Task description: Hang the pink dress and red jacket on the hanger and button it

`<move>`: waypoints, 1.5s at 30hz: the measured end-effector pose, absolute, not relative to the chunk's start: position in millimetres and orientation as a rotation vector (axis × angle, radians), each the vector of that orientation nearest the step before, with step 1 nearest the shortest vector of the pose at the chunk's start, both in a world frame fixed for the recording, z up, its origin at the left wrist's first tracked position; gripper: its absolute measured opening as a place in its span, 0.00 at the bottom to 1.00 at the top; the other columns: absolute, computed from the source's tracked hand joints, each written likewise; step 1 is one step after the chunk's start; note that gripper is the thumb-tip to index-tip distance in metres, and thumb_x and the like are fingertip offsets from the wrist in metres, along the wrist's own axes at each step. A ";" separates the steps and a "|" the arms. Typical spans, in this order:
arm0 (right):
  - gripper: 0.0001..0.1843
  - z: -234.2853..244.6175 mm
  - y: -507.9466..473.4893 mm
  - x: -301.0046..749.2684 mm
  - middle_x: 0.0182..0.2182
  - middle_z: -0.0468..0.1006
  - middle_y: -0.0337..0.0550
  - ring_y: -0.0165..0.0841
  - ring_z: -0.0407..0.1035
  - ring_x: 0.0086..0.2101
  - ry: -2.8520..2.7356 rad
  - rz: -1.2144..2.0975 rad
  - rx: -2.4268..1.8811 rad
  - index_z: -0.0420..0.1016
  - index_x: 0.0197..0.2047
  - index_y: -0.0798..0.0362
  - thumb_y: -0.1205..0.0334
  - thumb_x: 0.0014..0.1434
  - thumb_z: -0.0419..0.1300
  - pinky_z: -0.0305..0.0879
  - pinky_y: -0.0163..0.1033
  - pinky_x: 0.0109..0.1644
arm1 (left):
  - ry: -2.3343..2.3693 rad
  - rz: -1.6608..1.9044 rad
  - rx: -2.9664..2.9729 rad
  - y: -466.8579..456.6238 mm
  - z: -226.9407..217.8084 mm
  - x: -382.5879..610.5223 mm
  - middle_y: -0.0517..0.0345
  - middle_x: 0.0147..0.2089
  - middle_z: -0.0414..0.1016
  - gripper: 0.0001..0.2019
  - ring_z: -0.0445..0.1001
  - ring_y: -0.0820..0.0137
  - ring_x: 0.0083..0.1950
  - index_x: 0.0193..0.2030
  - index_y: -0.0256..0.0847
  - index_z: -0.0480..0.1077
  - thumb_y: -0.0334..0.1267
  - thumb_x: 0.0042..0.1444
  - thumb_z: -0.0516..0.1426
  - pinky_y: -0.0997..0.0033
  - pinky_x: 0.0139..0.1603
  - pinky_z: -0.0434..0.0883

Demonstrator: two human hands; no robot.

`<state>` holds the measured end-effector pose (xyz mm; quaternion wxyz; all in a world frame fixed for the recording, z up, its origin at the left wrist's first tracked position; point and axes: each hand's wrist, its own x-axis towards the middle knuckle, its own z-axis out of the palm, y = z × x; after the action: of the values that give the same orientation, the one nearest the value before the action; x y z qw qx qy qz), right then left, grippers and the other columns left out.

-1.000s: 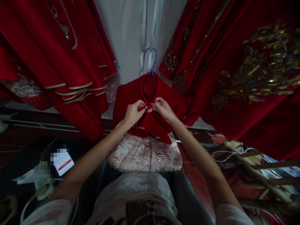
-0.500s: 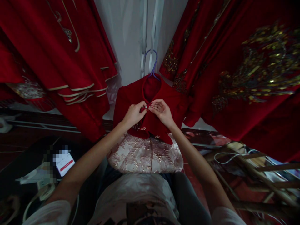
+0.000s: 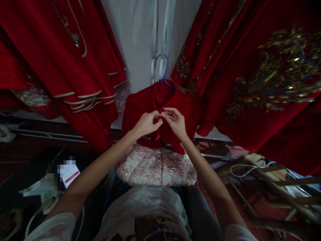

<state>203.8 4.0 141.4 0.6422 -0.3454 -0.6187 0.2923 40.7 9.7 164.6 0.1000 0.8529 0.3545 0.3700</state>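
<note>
A short red jacket hangs in front of me on a purple hanger, its round collar facing me. Just below the neck opening, my left hand pinches the front edge of the jacket with thumb and fingers. My right hand is closed on a small beaded fastener at the same spot, fingertips close to those of the left. Lower on the jacket front there are more beaded fasteners, partly shaded. Beneath the jacket spreads a pale pink and gold brocade piece.
Red garments with pale piping hang on the left. More red clothes with gold sequin trim hang on the right. A lit phone lies on a dark surface at lower left. Wooden bars and a white cable are at lower right.
Both hands have stayed at the collar front. The left has shifted slightly right, its thumb now further across towards the right fingers.
</note>
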 end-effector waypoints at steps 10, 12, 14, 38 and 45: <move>0.17 147.1 -2.3 209.6 0.39 0.81 0.44 0.34 0.77 0.37 -1.402 0.539 -0.986 0.79 0.42 0.51 0.51 0.52 0.65 0.75 0.40 0.45 | 1.067 1.072 2.554 13.5 165.8 47.5 0.55 0.33 0.77 0.06 0.76 0.70 0.32 0.37 0.38 0.69 0.34 0.59 0.51 0.75 0.32 0.66; 0.18 146.6 -2.7 209.2 0.37 0.81 0.44 0.34 0.77 0.36 -1.390 0.545 -1.005 0.78 0.42 0.52 0.51 0.51 0.65 0.75 0.39 0.44 | 1.073 1.060 2.579 11.6 168.4 46.4 0.56 0.32 0.77 0.06 0.76 0.71 0.31 0.36 0.38 0.68 0.35 0.59 0.51 0.75 0.32 0.65; 0.17 146.0 -2.2 209.7 0.35 0.82 0.45 0.35 0.77 0.35 -1.401 0.586 -1.022 0.78 0.40 0.53 0.51 0.50 0.66 0.75 0.39 0.43 | 1.088 1.031 2.620 9.8 170.9 44.6 0.56 0.30 0.76 0.07 0.74 0.72 0.29 0.34 0.38 0.68 0.35 0.59 0.51 0.74 0.31 0.64; 0.19 150.8 -1.7 218.0 0.35 0.83 0.43 0.37 0.78 0.38 -1.397 0.872 -0.940 0.80 0.39 0.53 0.55 0.43 0.71 0.73 0.44 0.48 | 1.119 0.886 2.795 8.4 175.9 40.6 0.56 0.27 0.74 0.09 0.72 0.71 0.26 0.36 0.37 0.71 0.35 0.59 0.51 0.73 0.29 0.65; 0.19 146.0 1.6 217.0 0.36 0.82 0.44 0.35 0.77 0.35 -1.419 0.827 -0.932 0.80 0.39 0.54 0.54 0.43 0.71 0.74 0.43 0.46 | 1.057 0.794 2.936 19.8 178.1 38.7 0.55 0.26 0.73 0.10 0.70 0.72 0.25 0.33 0.36 0.71 0.37 0.59 0.51 0.74 0.28 0.63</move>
<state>217.0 1.6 146.0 0.5864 -0.3998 -0.6087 0.3548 38.7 19.8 178.1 -0.0390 0.9111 0.3280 0.2466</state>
